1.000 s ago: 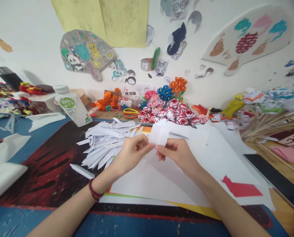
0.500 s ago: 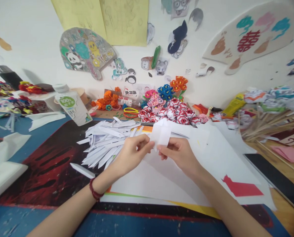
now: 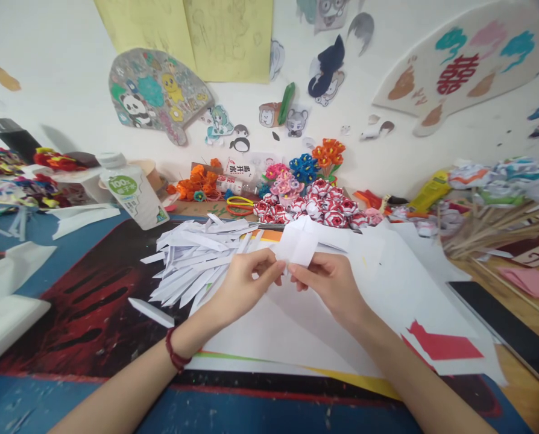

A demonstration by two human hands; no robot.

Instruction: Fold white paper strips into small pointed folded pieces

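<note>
My left hand [image 3: 245, 283] and my right hand [image 3: 328, 280] meet over the middle of the table, both pinching the lower edge of a small white paper piece [image 3: 300, 244] that stands up between the fingertips. A red cord bracelet [image 3: 175, 354] circles my left wrist. Just left of my left hand lies a heap of folded white paper strips [image 3: 192, 256]. One single strip [image 3: 151, 312] lies apart on the dark red mat. Under my hands spread large white sheets [image 3: 305, 325].
A white milk bottle [image 3: 131, 191] stands at the back left. Paper flowers in red-white [image 3: 317, 208], orange, pink and blue line the wall side. A red paper cutout [image 3: 441, 345] lies right, near a black slab [image 3: 509, 328] and wooden sticks [image 3: 491, 232].
The paper piece has shifted slightly right and tilted between my fingertips; my hands have closed in toward each other. Nothing else on the table has moved.
</note>
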